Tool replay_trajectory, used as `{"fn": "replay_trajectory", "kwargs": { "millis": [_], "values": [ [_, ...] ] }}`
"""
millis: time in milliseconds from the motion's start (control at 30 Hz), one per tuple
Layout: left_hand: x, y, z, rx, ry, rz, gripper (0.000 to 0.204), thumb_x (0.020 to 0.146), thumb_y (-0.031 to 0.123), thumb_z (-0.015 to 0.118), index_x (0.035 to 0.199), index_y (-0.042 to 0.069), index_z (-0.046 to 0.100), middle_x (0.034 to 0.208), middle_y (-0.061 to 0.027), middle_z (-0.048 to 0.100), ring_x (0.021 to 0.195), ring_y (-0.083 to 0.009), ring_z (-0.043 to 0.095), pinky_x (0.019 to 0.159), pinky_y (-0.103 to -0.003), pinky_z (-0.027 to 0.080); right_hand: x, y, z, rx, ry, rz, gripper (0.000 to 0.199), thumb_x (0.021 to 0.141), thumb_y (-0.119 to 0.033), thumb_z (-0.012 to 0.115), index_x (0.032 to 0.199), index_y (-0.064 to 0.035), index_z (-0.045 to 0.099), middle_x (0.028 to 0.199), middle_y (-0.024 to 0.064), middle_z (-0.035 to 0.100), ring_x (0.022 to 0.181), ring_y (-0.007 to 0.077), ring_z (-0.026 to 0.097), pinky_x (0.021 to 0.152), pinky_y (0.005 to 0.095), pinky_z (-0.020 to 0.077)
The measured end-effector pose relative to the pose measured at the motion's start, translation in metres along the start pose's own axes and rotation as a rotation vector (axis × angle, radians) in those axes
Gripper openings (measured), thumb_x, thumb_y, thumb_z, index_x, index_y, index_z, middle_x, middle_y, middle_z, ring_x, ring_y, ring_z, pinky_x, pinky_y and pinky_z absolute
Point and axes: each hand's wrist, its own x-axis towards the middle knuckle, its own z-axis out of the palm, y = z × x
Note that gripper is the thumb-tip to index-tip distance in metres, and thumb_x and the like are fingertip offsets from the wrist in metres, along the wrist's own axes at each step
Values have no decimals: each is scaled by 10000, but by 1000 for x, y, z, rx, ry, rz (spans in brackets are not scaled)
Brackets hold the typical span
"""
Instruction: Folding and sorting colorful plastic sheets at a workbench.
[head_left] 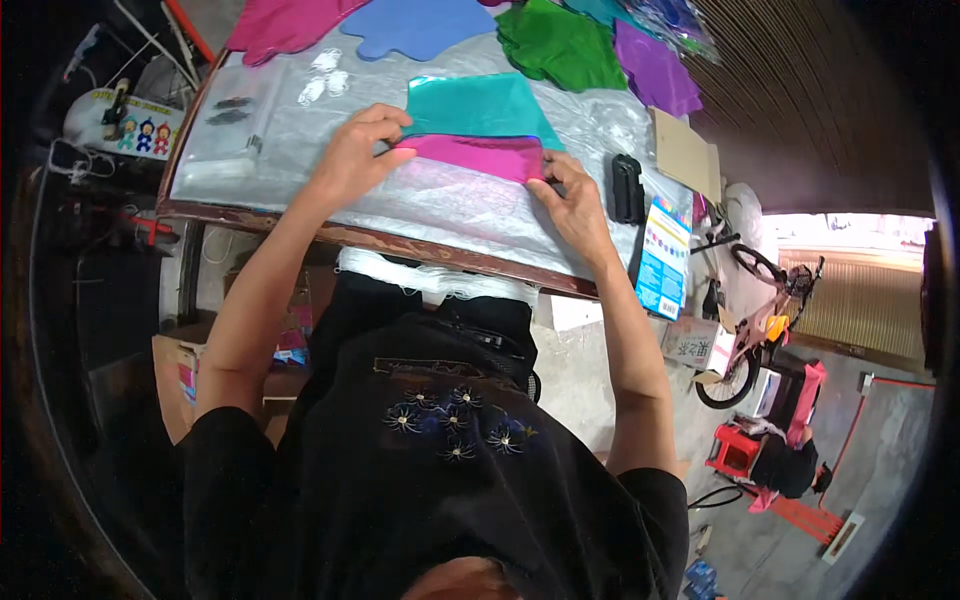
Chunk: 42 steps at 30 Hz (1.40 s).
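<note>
A thin, shiny pink cloth lies in a narrow strip along the near edge of a shiny teal cloth. I cannot tell whether the two are joined. My left hand pinches the left end of the pink strip between thumb and fingers. At the other end, my right hand grips the pink corner, its thumb on the near side. Both cloths rest on a table covered with clear, wrinkled plastic.
Pink, blue, green and purple pieces lie along the far side. White string bundles sit left. A black case and blue package are right. White strands cross my lap. Beyond are a bicycle and a person.
</note>
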Motion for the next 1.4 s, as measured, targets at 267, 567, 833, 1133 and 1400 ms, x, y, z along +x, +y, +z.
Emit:
{"fn": "replay_trajectory", "kwargs": {
  "millis": [267, 567, 833, 1133, 1400],
  "values": [
    [2, 7, 0, -51, 21, -77, 227, 875, 126, 777, 808, -31, 627, 1159, -101, 689, 1064, -221, 643, 892, -331, 499, 3, -1, 7, 100, 90, 58, 155, 902, -86, 743, 856, 36, 659, 1206, 169, 659, 1092, 274, 620, 892, 343, 477],
    [2, 5, 12, -17, 129, -174, 271, 874, 149, 791, 751, -36, 636, 1095, -119, 700, 932, -225, 677, 784, -342, 522, 1, -2, 13, 5, 135, 39, 167, 885, -43, 737, 811, 32, 608, 1165, 189, 626, 1072, 313, 606, 895, 377, 471],
    [5, 7, 13, 75, 146, -240, 258, 859, 136, 797, 738, -30, 640, 1077, -137, 701, 933, -264, 692, 782, -360, 530, 3, -3, 23, -55, 206, -5, 228, 850, -1, 726, 727, 25, 536, 1094, 220, 609, 987, 379, 579, 892, 434, 460],
    [30, 41, 31, 406, 46, 359, 212, 872, 112, 755, 1052, 15, 701, 1113, -114, 644, 1027, -300, 647, 859, -398, 530, 9, 1, 18, -82, 161, -13, 213, 848, -14, 736, 732, 18, 561, 1012, 206, 645, 988, 351, 607, 861, 408, 479],
    [43, 28, 57, 18, -130, 225, 240, 902, 127, 734, 1132, 67, 696, 1120, -98, 620, 1016, -293, 640, 860, -381, 537, -2, 1, 19, -48, 146, 102, 125, 849, -29, 738, 883, 35, 636, 1139, 240, 639, 1044, 371, 606, 897, 441, 488]
  ]
}}
